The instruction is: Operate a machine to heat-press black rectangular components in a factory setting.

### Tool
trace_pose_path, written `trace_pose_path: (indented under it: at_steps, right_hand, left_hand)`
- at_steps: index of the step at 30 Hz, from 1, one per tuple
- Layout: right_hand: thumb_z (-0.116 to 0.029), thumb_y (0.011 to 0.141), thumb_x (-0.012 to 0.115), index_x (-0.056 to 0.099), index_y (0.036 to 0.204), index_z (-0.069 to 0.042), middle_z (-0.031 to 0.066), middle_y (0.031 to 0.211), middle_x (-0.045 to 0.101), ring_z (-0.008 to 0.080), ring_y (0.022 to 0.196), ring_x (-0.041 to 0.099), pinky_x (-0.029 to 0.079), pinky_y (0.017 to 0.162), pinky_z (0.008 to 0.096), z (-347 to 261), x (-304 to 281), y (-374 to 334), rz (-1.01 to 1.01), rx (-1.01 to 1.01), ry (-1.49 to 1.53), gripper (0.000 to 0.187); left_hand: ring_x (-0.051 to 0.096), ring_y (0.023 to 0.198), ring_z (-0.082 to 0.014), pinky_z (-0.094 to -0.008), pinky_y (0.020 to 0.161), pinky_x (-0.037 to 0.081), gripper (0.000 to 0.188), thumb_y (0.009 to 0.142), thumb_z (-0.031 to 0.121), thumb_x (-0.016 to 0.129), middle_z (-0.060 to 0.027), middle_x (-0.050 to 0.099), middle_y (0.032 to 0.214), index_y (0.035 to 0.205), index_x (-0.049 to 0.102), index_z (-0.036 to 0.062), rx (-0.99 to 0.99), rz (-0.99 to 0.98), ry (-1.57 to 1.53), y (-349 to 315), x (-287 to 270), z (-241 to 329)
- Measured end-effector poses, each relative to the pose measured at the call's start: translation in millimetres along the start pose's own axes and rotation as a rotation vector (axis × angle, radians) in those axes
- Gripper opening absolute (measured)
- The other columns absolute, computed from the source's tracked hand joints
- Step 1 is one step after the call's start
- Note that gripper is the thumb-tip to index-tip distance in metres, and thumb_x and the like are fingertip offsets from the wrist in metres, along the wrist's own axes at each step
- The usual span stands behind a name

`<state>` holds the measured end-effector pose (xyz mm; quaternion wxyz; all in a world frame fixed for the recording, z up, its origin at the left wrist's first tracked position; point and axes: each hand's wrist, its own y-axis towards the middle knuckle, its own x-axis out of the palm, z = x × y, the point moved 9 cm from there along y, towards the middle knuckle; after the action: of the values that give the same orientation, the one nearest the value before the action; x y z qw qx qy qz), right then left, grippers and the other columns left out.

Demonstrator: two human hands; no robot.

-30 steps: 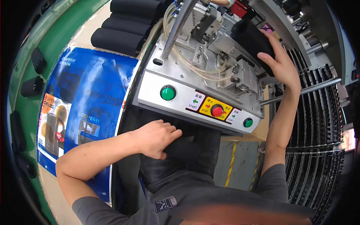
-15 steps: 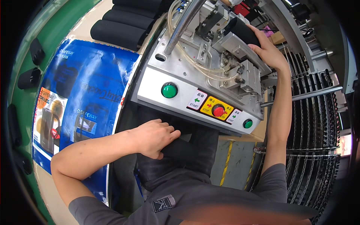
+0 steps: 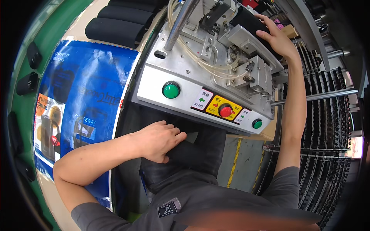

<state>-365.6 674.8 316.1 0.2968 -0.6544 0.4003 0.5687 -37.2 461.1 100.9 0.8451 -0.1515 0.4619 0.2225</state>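
My right hand [image 3: 278, 38] reaches over the far right of a metal bench machine [image 3: 181, 63]. Its thumb and fingers hold a smooth black curved part [image 3: 249, 25], which sits against the metal blocks of the machine's fixture. The palm hides that part's lower right end. Over my lap, my left hand [image 3: 160, 141] is curled closed, its back upward. Dark material lies under it, and whether anything is inside the fingers is hidden.
On the machine's front panel are a large green button [image 3: 171, 90], a red button [image 3: 225, 110] and a small green button [image 3: 257, 123]. Several black curved parts [image 3: 115, 31] lie at the upper left. A blue printed sheet [image 3: 88, 88] covers the left table. Black racks [image 3: 320, 127] stand at the right.
The view has shifted slightly. My right hand stays on the black curved part, with its fingers a little differently placed. My left hand has not visibly moved.
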Motion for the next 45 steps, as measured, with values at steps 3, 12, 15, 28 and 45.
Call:
trace_pose_path:
  at_steps: [3,12,15,28,45]
  right_hand:
    - [-0.019,0.108,0.064,0.044,0.170,-0.021,0.0135,0.162,0.059,0.0319,0.141,0.059,0.046,0.116,0.0459,-2,4,-2,0.001,-0.031,-0.057,0.065]
    - [-0.021,0.107,0.066,0.042,0.172,-0.023,0.0126,0.163,0.059,0.0314,0.140,0.061,0.046,0.116,0.0441,-6,9,-4,-0.001,-0.036,-0.110,0.070]
    - [-0.022,0.106,0.068,0.041,0.173,-0.023,0.0117,0.165,0.058,0.0313,0.142,0.061,0.046,0.117,0.0437,-10,11,-3,-0.025,-0.078,-0.073,0.072]
    - [-0.031,0.108,0.067,0.047,0.171,-0.022,0.0095,0.161,0.064,0.0299,0.138,0.064,0.049,0.115,0.0425,2,9,-2,-0.049,-0.107,-0.016,0.067]
    - [-0.030,0.105,0.065,0.048,0.166,-0.003,0.0169,0.164,0.059,0.0341,0.141,0.061,0.046,0.118,0.0407,11,14,8,-0.155,0.096,0.001,0.069]
  left_hand:
    - [0.073,0.103,-0.0372,-0.0448,0.099,0.057,0.069,0.067,0.028,0.096,-0.0156,0.074,0.109,0.124,0.066,0.0010,-0.010,-0.007,-0.024,0,4,-3]
    - [0.074,0.103,-0.0371,-0.0444,0.100,0.057,0.069,0.067,0.027,0.096,-0.0155,0.075,0.108,0.123,0.066,0.0009,-0.025,-0.015,-0.014,0,-2,-2]
    - [0.075,0.102,-0.0364,-0.0436,0.099,0.057,0.065,0.068,0.026,0.096,-0.0149,0.076,0.105,0.120,0.066,0.0013,-0.027,0.009,0.001,-1,-4,-2]
    - [0.072,0.105,-0.0381,-0.0452,0.102,0.056,0.073,0.066,0.027,0.097,-0.0164,0.074,0.111,0.126,0.065,0.0004,-0.048,-0.048,-0.049,4,-1,-5]
    - [0.073,0.103,-0.0368,-0.0440,0.101,0.056,0.069,0.067,0.025,0.097,-0.0152,0.074,0.109,0.123,0.064,0.0011,-0.043,-0.003,-0.015,9,-8,-7]
